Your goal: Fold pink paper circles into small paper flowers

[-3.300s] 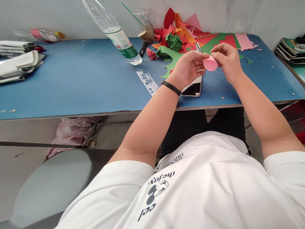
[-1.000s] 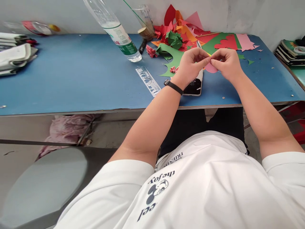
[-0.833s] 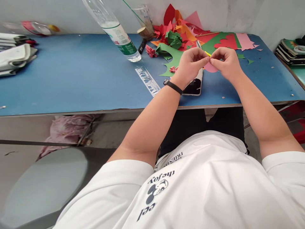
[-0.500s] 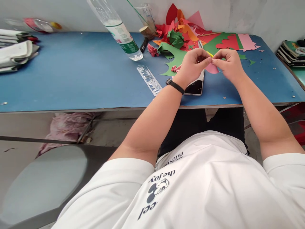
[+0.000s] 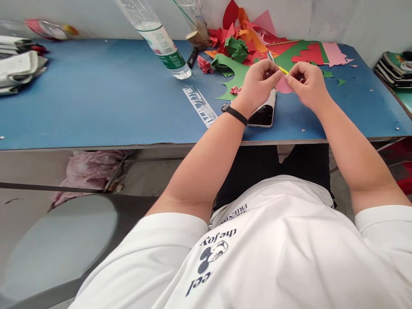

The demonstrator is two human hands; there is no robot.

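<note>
Above the phone, my left hand (image 5: 262, 81) is closed with thumb and fingertips pinched together. What it pinches, if anything, is hidden. My right hand (image 5: 307, 83) faces it, a small gap between the two, with its fingertips closed at the near end of a thin yellow stick-like thing (image 5: 283, 70). Just below the fingertips shows a rounded piece of pink paper (image 5: 283, 86); I cannot tell whether a hand holds it. A phone (image 5: 265, 115) lies partly under my left hand. A pointed grey-white thing (image 5: 270, 56) juts out behind that hand.
Scraps of red, orange, pink and green paper (image 5: 240, 77) pile up behind my hands. A clear stencil ruler (image 5: 199, 105) and an upright water bottle (image 5: 165, 49) are to the left. Notebooks (image 5: 391, 73) stand at the right; a grey stool (image 5: 64, 244) is at lower left.
My hands have drawn slightly apart, so a gap now shows between their fingertips. The yellow thing stays at the right fingertips. The view has shifted a little.
</note>
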